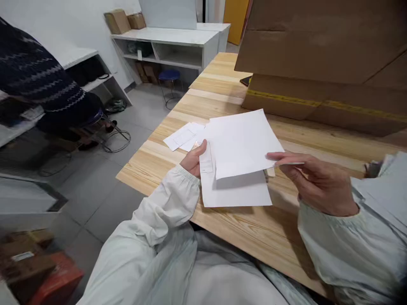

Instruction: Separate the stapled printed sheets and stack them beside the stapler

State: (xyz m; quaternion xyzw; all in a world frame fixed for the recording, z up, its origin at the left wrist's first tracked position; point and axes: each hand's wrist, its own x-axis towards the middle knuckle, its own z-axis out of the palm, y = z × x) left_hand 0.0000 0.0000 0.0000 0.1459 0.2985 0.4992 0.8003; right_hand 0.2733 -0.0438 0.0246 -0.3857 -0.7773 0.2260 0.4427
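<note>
My left hand (193, 160) is closed at the left edge of the papers, its thumb on top of a sheet with a printed frame (206, 161). Under the top sheet, a lower white sheet (237, 192) sticks out toward my lap. A blank white sheet (243, 142) lies tilted over these. My right hand (318, 182) pinches the right corner of that blank sheet between thumb and fingers. A thin pale strip (294, 163) shows along its fingers; I cannot tell what it is. Beyond my left hand, printed white slips (182, 135) lie on the wooden table (171, 186).
A large cardboard box (286, 93) with yellow tape stands at the back right, a dark flat object (246, 80) beside it. More papers (386, 186) are stacked at far right. A person (47, 80) sits left; a blue stool (169, 75) stands beyond the table.
</note>
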